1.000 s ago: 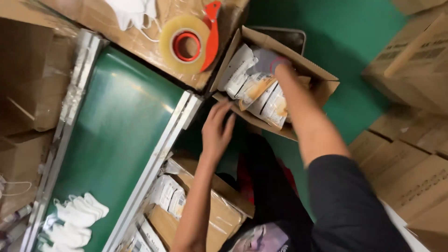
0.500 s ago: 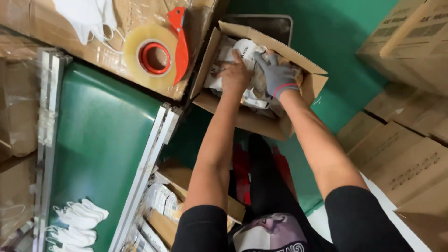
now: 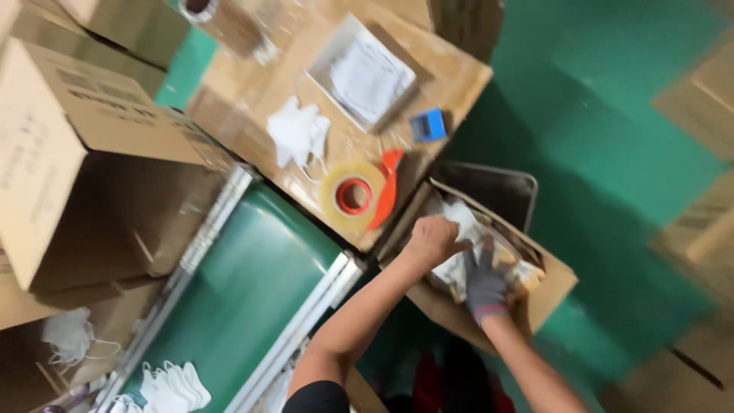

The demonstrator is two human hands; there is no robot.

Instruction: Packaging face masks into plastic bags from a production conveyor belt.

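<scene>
Both now sunk deeper in the open cardboard box [image 3: 535, 294] than half a second ago: bare left hand [image 3: 432, 239] curled closed on white packets [image 3: 459, 264], grey-gloved right hand [image 3: 483, 281] pressed among them, grip unclear, tape dispenser [image 3: 359, 195] untouched alongside.

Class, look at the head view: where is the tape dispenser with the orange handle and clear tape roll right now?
The orange-handled tape dispenser lies mid-frame on the brown cardboard surface, just up-left of the open cardboard box holding both hands, beside the green conveyor belt.
</scene>
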